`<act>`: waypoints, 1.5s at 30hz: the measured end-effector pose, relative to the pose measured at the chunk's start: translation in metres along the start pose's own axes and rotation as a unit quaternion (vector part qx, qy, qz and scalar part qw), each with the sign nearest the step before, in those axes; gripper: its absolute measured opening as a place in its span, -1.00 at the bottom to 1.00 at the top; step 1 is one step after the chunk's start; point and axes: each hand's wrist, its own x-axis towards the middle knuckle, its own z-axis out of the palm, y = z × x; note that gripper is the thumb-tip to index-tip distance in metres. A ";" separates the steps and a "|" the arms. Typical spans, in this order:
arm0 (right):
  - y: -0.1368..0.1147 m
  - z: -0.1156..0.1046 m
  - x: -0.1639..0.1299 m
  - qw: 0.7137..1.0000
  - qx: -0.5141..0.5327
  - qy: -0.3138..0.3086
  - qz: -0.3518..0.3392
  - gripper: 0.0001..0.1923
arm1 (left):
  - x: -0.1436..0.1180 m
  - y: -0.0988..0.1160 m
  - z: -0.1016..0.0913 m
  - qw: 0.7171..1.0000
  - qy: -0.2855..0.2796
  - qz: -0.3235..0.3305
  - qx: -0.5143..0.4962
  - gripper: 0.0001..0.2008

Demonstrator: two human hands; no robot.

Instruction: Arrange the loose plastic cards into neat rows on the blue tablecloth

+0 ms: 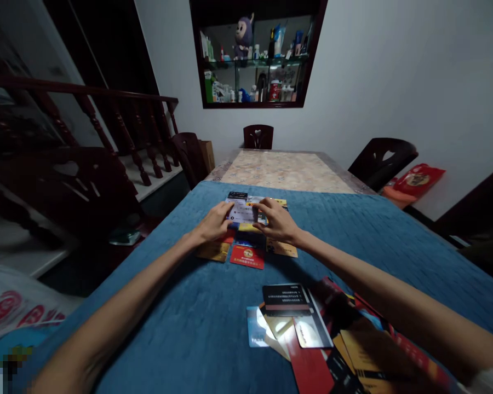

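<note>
Between my two hands is a pale lilac card (243, 212) with dark print, above other cards laid close together on the blue cloth. My left hand (213, 221) grips its left edge with thumb and fingers. At its right edge are the curled fingers of my right hand (277, 220). Beyond it lies a black card (237, 195). On the near side are a red card (247, 257), a gold card (212, 251) and a tan card (282, 248). The hands partly cover several cards.
A loose heap of overlapping cards lies under my right forearm, with a black striped card (285, 300) and a blue card (257, 326) at its left. The blue cloth (181, 312) covers the table's near part. Chairs (258, 137) stand around; a white bag (16, 301) is at left.
</note>
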 end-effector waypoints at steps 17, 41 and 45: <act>0.041 0.046 0.075 0.994 -0.001 -0.061 0.096 -0.67 | 0.063 -0.070 0.014 0.994 -0.053 -0.069 0.072 -0.67; 0.063 0.078 0.098 0.977 -0.039 -0.151 0.144 -0.66 | 0.090 -0.107 0.041 0.977 -0.130 -0.137 0.097 -0.59; 0.065 0.079 0.100 0.975 -0.042 -0.163 0.145 -0.68 | 0.093 -0.108 0.042 0.978 -0.134 -0.132 0.090 -0.65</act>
